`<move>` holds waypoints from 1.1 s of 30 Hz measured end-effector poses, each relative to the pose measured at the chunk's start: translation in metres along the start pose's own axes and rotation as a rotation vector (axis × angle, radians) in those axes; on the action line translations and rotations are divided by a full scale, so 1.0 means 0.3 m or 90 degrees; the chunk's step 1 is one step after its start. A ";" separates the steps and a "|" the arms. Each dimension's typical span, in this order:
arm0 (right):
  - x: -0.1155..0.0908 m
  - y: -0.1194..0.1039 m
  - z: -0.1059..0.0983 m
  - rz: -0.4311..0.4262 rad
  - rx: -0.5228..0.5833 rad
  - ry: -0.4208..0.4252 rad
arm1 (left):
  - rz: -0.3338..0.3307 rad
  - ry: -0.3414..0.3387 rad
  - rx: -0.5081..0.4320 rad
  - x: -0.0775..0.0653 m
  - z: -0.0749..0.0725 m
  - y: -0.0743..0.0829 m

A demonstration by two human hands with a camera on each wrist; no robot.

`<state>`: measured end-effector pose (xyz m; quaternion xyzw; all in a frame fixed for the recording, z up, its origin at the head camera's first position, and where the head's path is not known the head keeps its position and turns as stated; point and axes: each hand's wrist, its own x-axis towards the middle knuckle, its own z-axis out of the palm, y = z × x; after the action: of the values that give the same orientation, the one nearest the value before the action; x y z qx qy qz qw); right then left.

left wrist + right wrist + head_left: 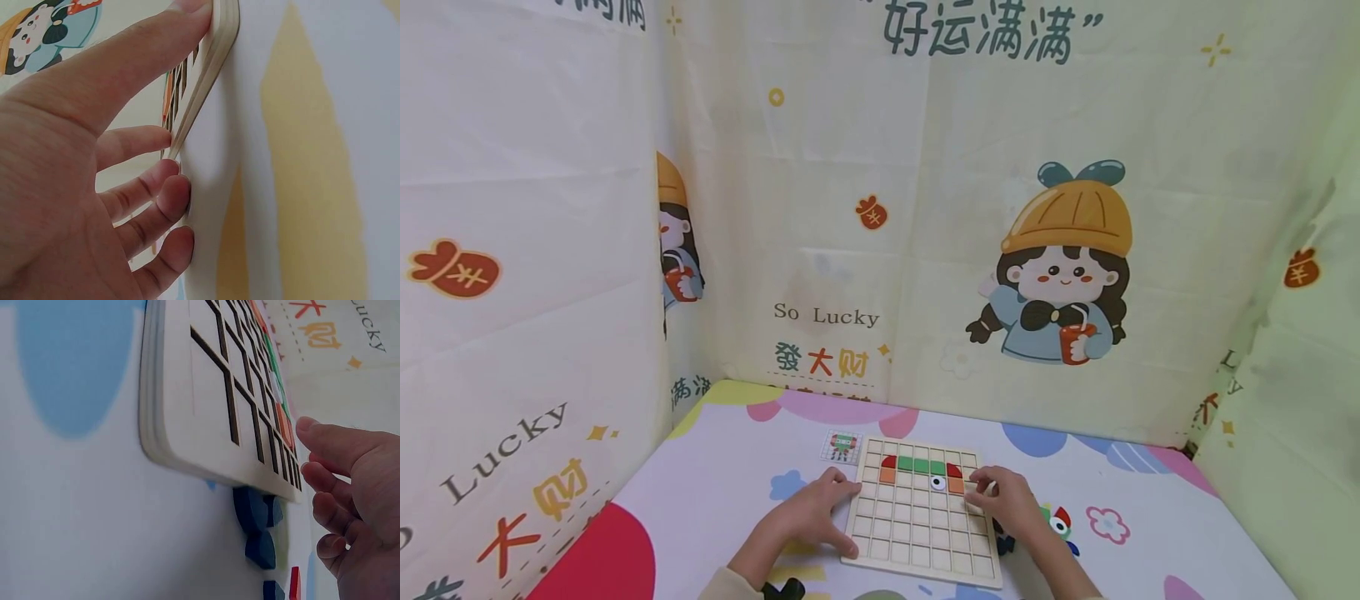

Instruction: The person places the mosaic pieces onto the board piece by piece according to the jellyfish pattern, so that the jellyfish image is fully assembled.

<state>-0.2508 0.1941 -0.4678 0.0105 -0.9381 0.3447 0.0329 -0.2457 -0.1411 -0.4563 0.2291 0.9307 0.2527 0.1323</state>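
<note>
A wooden grid board [910,533] lies on the table in the head view. Its upper cells carry a green row [921,466], a red piece [889,461] at one end and another at the other, with orange squares below the reds. One round eye piece [937,482] sits beside the right orange square [956,485]. My left hand [812,508] spans the board's left edge, thumb at the near corner and fingers loosely extended. Over the right edge is my right hand [1011,500], its thumb and fingertips close to the right orange square; no piece shows between them.
A small pattern card [841,447] lies at the board's far left corner. Dark blue pieces [250,509] sit along the board's right side. Farther right is another eye piece [1060,522] among coloured pieces. Printed cloth walls [820,275] enclose the table.
</note>
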 end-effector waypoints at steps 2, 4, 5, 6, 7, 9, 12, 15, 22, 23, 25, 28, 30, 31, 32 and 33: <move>-0.006 0.009 -0.010 0.007 -0.004 0.004 | 0.003 0.001 0.004 0.001 0.001 -0.001; -0.014 0.021 -0.023 0.017 -0.009 0.009 | 0.005 0.002 0.006 0.001 0.001 -0.001; -0.020 0.028 -0.031 0.023 -0.014 0.012 | 0.006 0.003 0.007 0.000 0.002 -0.001; -0.025 0.036 -0.040 0.026 -0.018 0.014 | 0.007 0.004 0.008 0.000 0.002 -0.001; -0.031 0.044 -0.050 0.029 -0.024 0.017 | 0.008 0.004 0.009 0.000 0.002 0.000; -0.043 0.063 -0.072 0.031 -0.036 0.020 | 0.008 0.005 0.010 -0.001 0.001 0.002; -0.064 0.096 -0.104 0.025 -0.046 0.028 | 0.008 0.006 0.012 -0.004 -0.001 0.005; -0.084 0.133 -0.134 0.034 -0.046 0.031 | 0.006 0.005 0.010 -0.006 -0.003 0.010; -0.117 0.205 -0.198 0.082 -0.076 0.021 | 0.003 0.006 0.001 -0.013 -0.007 0.017; -0.120 0.213 -0.206 0.083 -0.082 0.018 | 0.002 0.006 0.000 -0.013 -0.008 0.017; -0.125 0.228 -0.217 0.093 -0.083 0.011 | 0.004 0.008 0.000 -0.014 -0.008 0.017; -0.131 0.249 -0.227 0.096 -0.077 0.000 | 0.004 0.008 0.001 -0.012 -0.007 0.015; -0.136 0.263 -0.229 0.097 -0.079 -0.006 | 0.005 0.008 0.001 -0.011 -0.007 0.015; -0.139 0.269 -0.229 0.098 -0.081 -0.008 | 0.004 0.007 0.002 -0.010 -0.006 0.014; -0.141 0.273 -0.230 0.097 -0.083 -0.009 | 0.003 0.006 0.002 -0.009 -0.006 0.014; -0.143 0.277 -0.230 0.097 -0.083 -0.010 | 0.004 0.006 0.003 -0.008 -0.005 0.014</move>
<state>-0.2078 0.3020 -0.4721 -0.0606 -0.9567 0.2845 0.0001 -0.2427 -0.1398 -0.4524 0.2310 0.9311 0.2522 0.1268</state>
